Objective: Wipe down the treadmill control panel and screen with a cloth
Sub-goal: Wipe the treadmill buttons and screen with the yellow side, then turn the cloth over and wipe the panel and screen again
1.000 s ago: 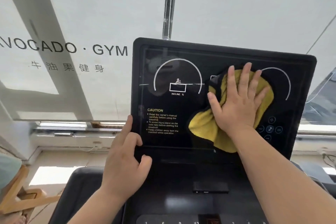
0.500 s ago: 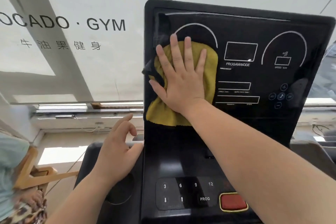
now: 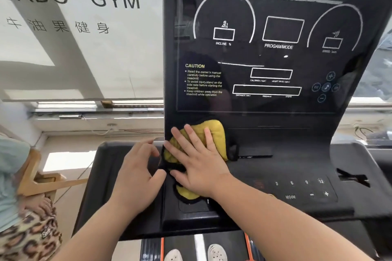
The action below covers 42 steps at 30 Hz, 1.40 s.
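Black treadmill console (image 3: 297, 154), upright glossy screen (image 3: 275, 53) above, sloping matte control panel (image 3: 297, 188) below with number keys and MODE key. The screen glass carries white dial outlines, a yellow CAUTION block at lower left, round touch icons at right. A small pale speck shows just under the PROGAM/MODE box; streaky reflections on the left of the glass.

Right hand (image 3: 197, 165) lies flat, fingers spread, palm pressing the yellow microfibre cloth with black edging (image 3: 214, 133) onto the left part of the panel, just under the screen's lower edge. Its grip is apart; the cloth is pinned under the palm, not pinched. Left hand (image 3: 135, 178) rests on the console's left wing beside the cloth, fingers loosely curled, thumb near the cloth's black hem, holding nothing.

Step in hand, as I judge it: wiping the lower panel.

To do it well:
- Keep the palm flat, pressure even, cloth spread rather than bunched.
- Work left to right in overlapping passes across the keys.
- Go light over the keys so none is triggered.
- Left hand steadies the frame.
- Return for the speck on the glass.
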Each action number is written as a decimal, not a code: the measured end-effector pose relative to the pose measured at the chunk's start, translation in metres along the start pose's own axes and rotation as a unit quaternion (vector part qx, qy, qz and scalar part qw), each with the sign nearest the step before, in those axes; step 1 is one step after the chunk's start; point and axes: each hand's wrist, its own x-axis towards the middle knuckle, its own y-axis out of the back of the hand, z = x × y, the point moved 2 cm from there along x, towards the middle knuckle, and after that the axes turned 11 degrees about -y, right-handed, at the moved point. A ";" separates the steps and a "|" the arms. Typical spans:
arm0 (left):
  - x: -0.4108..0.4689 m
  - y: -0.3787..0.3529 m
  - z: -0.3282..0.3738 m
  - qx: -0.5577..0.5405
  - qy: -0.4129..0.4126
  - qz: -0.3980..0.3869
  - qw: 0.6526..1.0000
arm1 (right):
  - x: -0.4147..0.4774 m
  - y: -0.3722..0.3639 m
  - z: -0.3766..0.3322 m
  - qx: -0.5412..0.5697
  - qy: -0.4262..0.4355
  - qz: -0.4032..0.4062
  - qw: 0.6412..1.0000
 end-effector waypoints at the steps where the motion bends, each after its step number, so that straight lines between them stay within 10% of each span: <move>1: -0.004 -0.001 -0.001 -0.001 0.001 -0.002 1.000 | -0.008 -0.002 -0.004 0.027 0.008 -0.022 0.999; 10: -0.025 -0.013 -0.002 0.037 0.012 -0.006 0.999 | -0.087 -0.007 -0.022 0.080 0.083 -0.118 0.986; 16: -0.025 -0.031 0.017 0.148 -0.038 -0.037 0.988 | -0.085 0.005 0.011 0.093 -0.042 -0.132 0.986; 30: -0.012 -0.044 0.034 0.173 -0.085 -0.101 0.976 | -0.077 0.013 0.069 -0.047 -0.087 0.079 0.992; 42: 0.069 0.048 0.105 0.128 -0.115 0.056 0.983 | -0.035 0.153 0.120 0.203 -0.191 0.176 0.944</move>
